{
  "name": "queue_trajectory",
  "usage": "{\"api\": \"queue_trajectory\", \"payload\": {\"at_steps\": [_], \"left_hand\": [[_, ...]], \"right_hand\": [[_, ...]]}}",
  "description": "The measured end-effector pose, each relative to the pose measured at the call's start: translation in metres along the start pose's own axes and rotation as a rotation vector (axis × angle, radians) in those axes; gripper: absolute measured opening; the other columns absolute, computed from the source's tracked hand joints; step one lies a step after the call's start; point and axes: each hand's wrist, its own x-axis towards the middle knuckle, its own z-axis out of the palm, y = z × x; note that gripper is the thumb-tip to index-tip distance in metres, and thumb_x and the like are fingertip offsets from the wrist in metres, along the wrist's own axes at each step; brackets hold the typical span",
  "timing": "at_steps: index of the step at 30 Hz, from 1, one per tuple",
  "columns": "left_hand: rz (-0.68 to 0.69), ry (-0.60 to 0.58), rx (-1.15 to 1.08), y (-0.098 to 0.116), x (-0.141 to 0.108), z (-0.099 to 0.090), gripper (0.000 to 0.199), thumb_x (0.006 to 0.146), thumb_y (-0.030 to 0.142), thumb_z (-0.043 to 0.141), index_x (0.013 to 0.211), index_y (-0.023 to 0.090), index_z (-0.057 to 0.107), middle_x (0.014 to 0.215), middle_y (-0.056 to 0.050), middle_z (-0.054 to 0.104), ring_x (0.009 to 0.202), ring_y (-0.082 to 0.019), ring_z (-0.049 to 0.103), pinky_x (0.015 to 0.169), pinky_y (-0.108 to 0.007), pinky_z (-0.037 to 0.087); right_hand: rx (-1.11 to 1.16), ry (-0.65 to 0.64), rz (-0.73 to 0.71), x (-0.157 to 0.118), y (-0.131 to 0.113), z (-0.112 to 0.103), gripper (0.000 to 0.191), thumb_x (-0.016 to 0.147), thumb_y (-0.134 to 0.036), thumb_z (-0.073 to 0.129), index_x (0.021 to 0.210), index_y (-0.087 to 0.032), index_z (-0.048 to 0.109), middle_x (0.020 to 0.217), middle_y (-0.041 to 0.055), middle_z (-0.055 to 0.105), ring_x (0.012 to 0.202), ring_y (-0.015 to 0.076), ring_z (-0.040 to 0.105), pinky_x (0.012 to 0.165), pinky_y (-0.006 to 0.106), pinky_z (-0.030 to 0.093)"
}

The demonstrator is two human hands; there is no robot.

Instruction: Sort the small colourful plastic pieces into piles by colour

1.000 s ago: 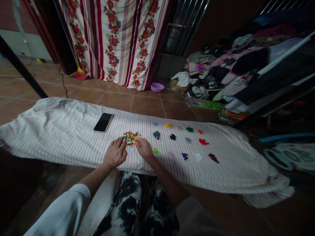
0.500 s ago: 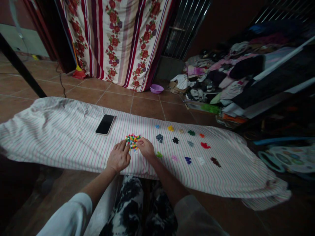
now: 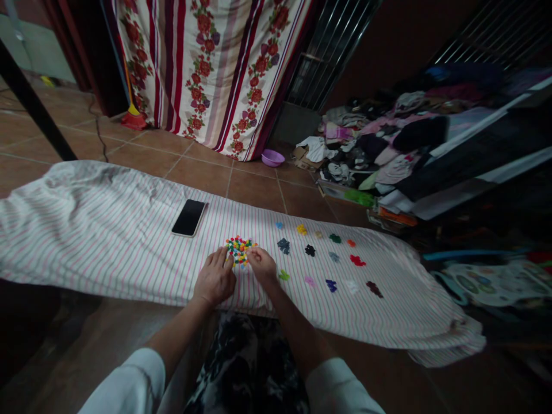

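A mixed heap of small coloured pieces [image 3: 240, 248] lies on the striped cloth [image 3: 129, 241] in front of me. My left hand [image 3: 214, 278] rests palm down at the heap's near left edge, fingers stretched out, their tips by the pieces. At the heap's right side my right hand [image 3: 262, 265] has its thumb and fingers pinched together; whatever is between them is too small to make out. To the right lie several piles sorted by colour, among them lime green pieces [image 3: 283, 275], slate pieces [image 3: 283, 246], black pieces [image 3: 310, 250] and red pieces [image 3: 357, 260].
A phone [image 3: 188, 218] lies on the cloth left of the heap. Beyond the cloth are a tiled floor, a purple basin [image 3: 272, 157], a floral curtain [image 3: 202, 75] and a broom [image 3: 134, 118]. A pile of clothes [image 3: 366, 138] fills the right back.
The view has shifted slightly. Both hands stay at the mixed heap, the left still flat and the right still pinched at its right side.
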Motion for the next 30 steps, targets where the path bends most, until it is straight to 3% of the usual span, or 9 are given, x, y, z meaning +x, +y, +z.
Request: {"api": "queue_trajectory", "payload": {"at_steps": [5, 15, 30], "left_hand": [[-0.001, -0.009, -0.024, 0.0, -0.001, 0.003, 0.041, 0.084, 0.022, 0.048, 0.122, 0.008, 0.054, 0.136, -0.024, 0.052, 0.129, -0.034, 0.048, 0.101, -0.048, 0.042], [-0.043, -0.004, -0.009, 0.005, -0.002, 0.003, 0.044, 0.086, 0.023, 0.046, 0.127, 0.007, 0.051, 0.139, -0.022, 0.05, 0.133, -0.033, 0.044, 0.106, -0.047, 0.038], [-0.013, 0.005, -0.025, 0.001, -0.003, 0.004, 0.046, 0.086, 0.02, 0.047, 0.13, 0.007, 0.048, 0.138, -0.023, 0.051, 0.133, -0.033, 0.045, 0.104, -0.049, 0.042]], "right_hand": [[0.063, 0.037, 0.019, -0.008, -0.001, 0.0, 0.029, 0.083, -0.046, 0.05, 0.087, -0.022, 0.066, 0.084, 0.0013, 0.071, 0.076, 0.0184, 0.065, 0.071, 0.028, 0.05], [0.168, 0.092, 0.073, -0.009, 0.013, 0.007, 0.035, 0.087, -0.052, 0.047, 0.099, -0.023, 0.062, 0.079, 0.0015, 0.072, 0.068, 0.0187, 0.068, 0.064, 0.029, 0.054], [0.213, 0.139, 0.091, -0.013, 0.004, 0.003, 0.035, 0.088, -0.053, 0.046, 0.094, -0.021, 0.059, 0.077, 0.0036, 0.072, 0.065, 0.0178, 0.067, 0.058, 0.026, 0.051]]}}
